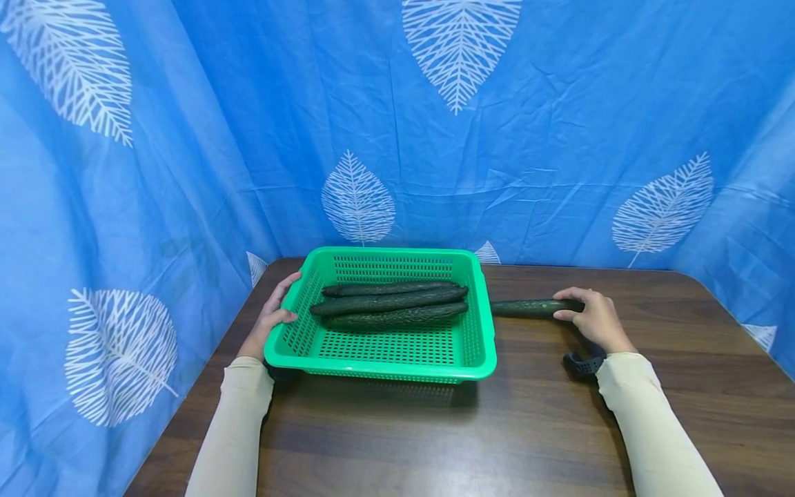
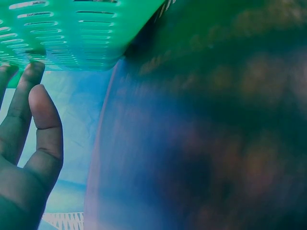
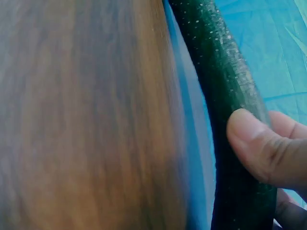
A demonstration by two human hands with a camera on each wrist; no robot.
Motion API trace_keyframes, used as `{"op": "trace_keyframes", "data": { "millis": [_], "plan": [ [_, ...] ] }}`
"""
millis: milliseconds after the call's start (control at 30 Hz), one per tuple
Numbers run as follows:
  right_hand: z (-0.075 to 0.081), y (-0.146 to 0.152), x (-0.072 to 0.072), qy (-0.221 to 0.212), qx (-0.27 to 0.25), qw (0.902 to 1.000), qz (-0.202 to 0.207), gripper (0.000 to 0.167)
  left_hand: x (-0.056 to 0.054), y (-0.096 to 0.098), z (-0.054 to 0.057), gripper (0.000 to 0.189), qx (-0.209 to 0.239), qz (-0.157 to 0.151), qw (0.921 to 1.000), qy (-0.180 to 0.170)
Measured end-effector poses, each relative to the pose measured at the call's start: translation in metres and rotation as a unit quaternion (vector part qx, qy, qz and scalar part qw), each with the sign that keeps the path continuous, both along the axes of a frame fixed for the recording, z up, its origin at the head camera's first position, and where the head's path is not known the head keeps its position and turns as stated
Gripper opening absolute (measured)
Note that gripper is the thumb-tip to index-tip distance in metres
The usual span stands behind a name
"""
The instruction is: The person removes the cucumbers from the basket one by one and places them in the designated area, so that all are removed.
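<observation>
A green slotted basket stands left of centre on the table, with three dark green cucumbers lying lengthwise inside. My left hand holds its left side: the thumb laps over the rim while the other fingers stay outside, tips at the slotted wall in the left wrist view. To the right of the basket, my right hand pinches another cucumber near its right end. The right wrist view shows the thumb pressed on its bumpy skin. The cucumber's left end disappears behind the basket's rim.
Everything is on a dark brown wooden table with rounded back corners. A blue curtain with white leaf prints hangs behind it and along the left side. A black wrist strap shows at the right sleeve.
</observation>
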State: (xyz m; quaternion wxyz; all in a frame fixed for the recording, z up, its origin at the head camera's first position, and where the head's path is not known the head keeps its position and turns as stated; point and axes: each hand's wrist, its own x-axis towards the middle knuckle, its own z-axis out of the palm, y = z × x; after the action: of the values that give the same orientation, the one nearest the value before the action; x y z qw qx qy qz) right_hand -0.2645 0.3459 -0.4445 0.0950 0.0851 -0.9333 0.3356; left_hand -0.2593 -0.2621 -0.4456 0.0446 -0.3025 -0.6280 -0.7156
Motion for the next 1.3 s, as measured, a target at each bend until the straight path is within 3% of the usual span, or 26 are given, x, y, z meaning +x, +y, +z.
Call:
{"op": "trace_keyframes", "data": {
  "millis": [233, 500, 900, 1100, 1300],
  "plan": [
    [-0.001, 0.001, -0.002, -0.034, 0.026, 0.9989, 0.017, 0.032, 0.0, 0.001, 0.0, 0.079, -0.017, 0.024, 0.9996, -0.002],
    [0.002, 0.003, -0.004, -0.029, 0.033, 0.9986, 0.029, 0.036, 0.0, -0.001, -0.001, 0.08, -0.008, 0.015, 0.9998, -0.004],
    [0.023, -0.001, 0.005, -0.033, 0.009, 0.9987, 0.038, 0.04, 0.006, -0.001, 0.004, 0.077, -0.016, 0.039, 0.9958, -0.082],
    [0.035, -0.007, 0.008, -0.027, 0.003, 0.9979, 0.058, 0.043, 0.007, 0.0, 0.005, 0.077, -0.023, 0.045, 0.9951, -0.084],
    [0.045, -0.014, 0.014, -0.026, -0.01, 0.9954, 0.092, 0.041, 0.007, 0.002, 0.004, 0.078, -0.007, 0.032, 0.9967, -0.075]
  ]
}}
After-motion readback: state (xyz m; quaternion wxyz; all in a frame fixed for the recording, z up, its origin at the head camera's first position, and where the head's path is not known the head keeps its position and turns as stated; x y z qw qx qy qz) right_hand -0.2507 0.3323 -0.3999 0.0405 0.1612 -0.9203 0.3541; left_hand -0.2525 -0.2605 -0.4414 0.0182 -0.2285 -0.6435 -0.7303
